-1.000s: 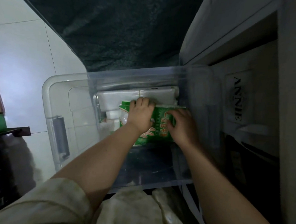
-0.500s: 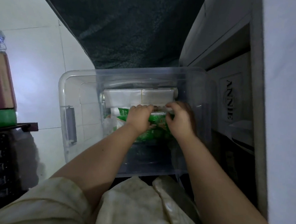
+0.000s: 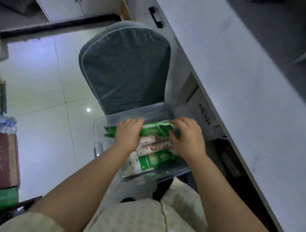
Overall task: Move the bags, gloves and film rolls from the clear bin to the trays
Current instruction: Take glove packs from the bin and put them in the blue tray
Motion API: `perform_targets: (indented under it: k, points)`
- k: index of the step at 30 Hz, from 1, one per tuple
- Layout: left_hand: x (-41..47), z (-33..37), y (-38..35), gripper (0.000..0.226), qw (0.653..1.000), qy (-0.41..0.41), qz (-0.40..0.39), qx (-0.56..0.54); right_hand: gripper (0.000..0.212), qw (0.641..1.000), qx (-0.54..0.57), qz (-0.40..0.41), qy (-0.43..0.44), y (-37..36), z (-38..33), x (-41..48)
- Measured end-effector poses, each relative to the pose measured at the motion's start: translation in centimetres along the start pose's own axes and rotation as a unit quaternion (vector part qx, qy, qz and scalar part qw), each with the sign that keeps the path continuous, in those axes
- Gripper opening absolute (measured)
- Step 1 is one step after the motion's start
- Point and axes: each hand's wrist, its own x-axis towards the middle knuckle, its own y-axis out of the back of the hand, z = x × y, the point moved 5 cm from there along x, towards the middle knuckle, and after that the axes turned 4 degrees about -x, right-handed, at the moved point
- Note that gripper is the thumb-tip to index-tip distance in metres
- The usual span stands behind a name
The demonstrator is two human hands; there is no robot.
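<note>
White counter (image 3: 240, 89) runs down the right of my view, and a chair (image 3: 123, 69) with a grey-green padded back stands just beside it. The clear bin (image 3: 148, 113) sits on the chair seat, put there, I judge, to bring it within easy reach. Inside, the packs are stacked in layers, so the top one has to go first. A green packet (image 3: 155, 130) (bags or gloves, the print is too blurred to tell) is uppermost, above white patterned packs (image 3: 153, 145) and a second green pack (image 3: 152, 161). No trays show from here. My left hand (image 3: 129, 135) grips the top packet's left part, fingers curled over its far edge. My right hand (image 3: 187, 137) holds the right end the same way. I think it takes both hands because a soft packet would sag from one.
</note>
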Motion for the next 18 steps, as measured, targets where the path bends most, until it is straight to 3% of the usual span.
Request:
perform_targets:
  k: [5, 9, 14, 18]
  points:
    - [-2.8, 0.6, 3.4, 0.029, 0.997, -0.068, 0.019, 0.017, 0.023, 0.994, -0.055, 0.054, -0.071, 3.7, -1.9, -7.7]
    - [-4.9, 4.9, 5.9, 0.027, 0.987, -0.155, 0.041, -0.021, 0.026, 0.986, -0.103, 0.065, -0.116, 6.8, -2.5, -13.9]
    - [-8.7, 14.8, 9.4, 0.029, 0.957, -0.277, 0.075, -0.036, 0.027, 0.967, -0.143, 0.108, -0.181, 11.8, -1.8, -22.0]
    - [-13.6, 25.0, 11.2, 0.032, 0.912, -0.396, 0.091, -0.051, 0.025, 0.947, -0.153, 0.157, -0.235, 15.9, -0.5, -29.4]
